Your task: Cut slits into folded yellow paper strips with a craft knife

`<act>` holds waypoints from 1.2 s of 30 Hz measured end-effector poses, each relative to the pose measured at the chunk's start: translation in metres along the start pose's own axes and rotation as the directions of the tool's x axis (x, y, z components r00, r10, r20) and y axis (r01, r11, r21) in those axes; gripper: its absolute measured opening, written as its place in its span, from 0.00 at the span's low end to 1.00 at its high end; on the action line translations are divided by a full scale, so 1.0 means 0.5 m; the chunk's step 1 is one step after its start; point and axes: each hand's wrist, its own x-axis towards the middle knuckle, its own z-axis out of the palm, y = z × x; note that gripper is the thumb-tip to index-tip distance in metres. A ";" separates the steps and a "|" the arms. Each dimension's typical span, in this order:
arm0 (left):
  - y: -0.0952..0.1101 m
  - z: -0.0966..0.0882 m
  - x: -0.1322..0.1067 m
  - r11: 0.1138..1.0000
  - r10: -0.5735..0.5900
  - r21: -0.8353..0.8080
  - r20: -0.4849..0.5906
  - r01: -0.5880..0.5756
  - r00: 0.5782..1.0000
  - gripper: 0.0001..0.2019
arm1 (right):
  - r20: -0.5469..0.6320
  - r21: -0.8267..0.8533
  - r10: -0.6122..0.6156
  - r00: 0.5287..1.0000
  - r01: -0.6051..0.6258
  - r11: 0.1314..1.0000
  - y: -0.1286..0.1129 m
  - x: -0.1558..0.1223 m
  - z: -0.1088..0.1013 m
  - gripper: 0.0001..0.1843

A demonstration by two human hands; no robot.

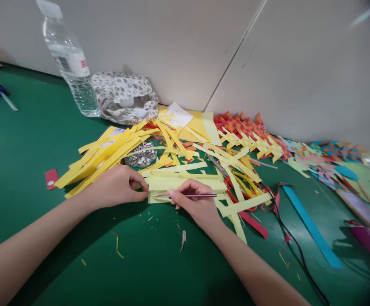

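Note:
A folded pale yellow paper point(188, 185) lies on the green table in front of me. My left hand point(118, 185) is closed, with thumb and forefinger pinching the paper's left edge. My right hand point(197, 202) grips a slim purple pointed tool point(206, 195), its thin tip pointing left across the lower part of the paper. Whether this tool is a pen or tweezers I cannot make out. Yellow paper strips point(108, 153) are heaped beyond my left hand. Pale strips point(242, 206) cross each other just right of my right hand, by red-handled scissors point(229, 191).
A water bottle point(73, 68) and a patterned cloth pouch point(124, 91) stand against the wall. A clear case of small beads or eyes point(140, 155) sits among strips. Woven paper fish point(251, 142) line the back. A black cable point(295, 244) and blue strip point(312, 225) lie right.

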 end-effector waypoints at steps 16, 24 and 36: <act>0.004 -0.007 -0.004 0.999 0.041 -0.006 -0.003 -0.041 0.999 0.09 | -0.006 -0.073 -0.006 1.000 0.005 0.997 0.001 0.004 0.007 0.11; 0.005 -0.008 -0.005 1.000 0.026 0.001 -0.004 -0.026 1.000 0.08 | -0.024 -0.093 -0.011 1.000 0.009 0.996 0.011 0.003 0.001 0.13; 0.003 -0.007 -0.003 1.000 0.014 -0.009 -0.003 -0.014 1.000 0.09 | -0.055 -0.098 -0.018 0.998 0.013 0.995 0.013 0.003 -0.002 0.14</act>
